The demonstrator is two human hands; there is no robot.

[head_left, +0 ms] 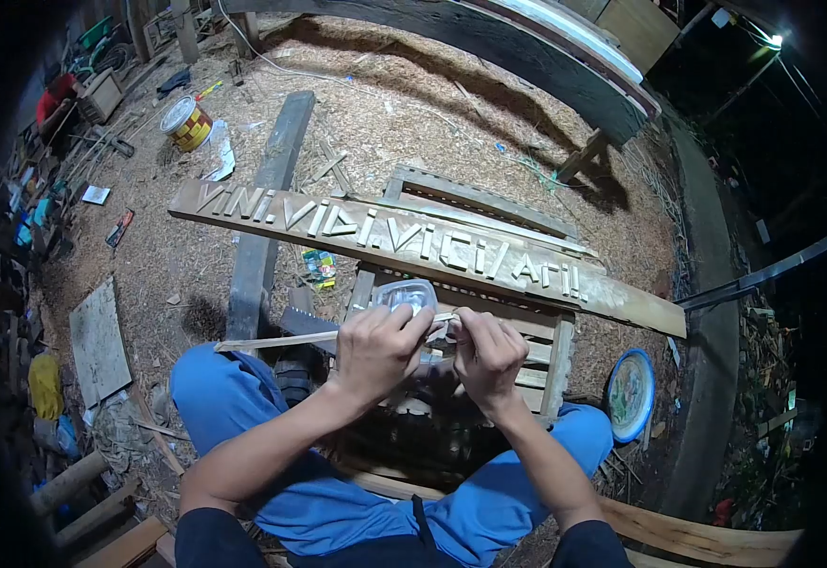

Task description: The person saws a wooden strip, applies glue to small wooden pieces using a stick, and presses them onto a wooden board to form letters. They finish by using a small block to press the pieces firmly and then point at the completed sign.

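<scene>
A thin wooden strip [276,342] runs from over my left knee into my left hand [376,346], which is closed around it. Its short end shows between my hands. There my right hand [491,358] is closed in a pinch at the strip's tip; whether a smaller piece is also between those fingers is hidden. Just behind my left fingers stands a clear plastic tub [404,292]. Beyond it lies a long board [622,301] bearing raised wooden letters [432,244] that read "Vini.Vidi.Vici/Ari!!.". A saw blade [306,323] shows left of my left hand.
A slatted wooden pallet [563,364] sits under the board, beside a dark beam [251,275]. A blue-rimmed basin [612,398] stands right of my knee. Wood shavings cover the ground. A paint bucket [186,125] and a person in red [57,99] are far left.
</scene>
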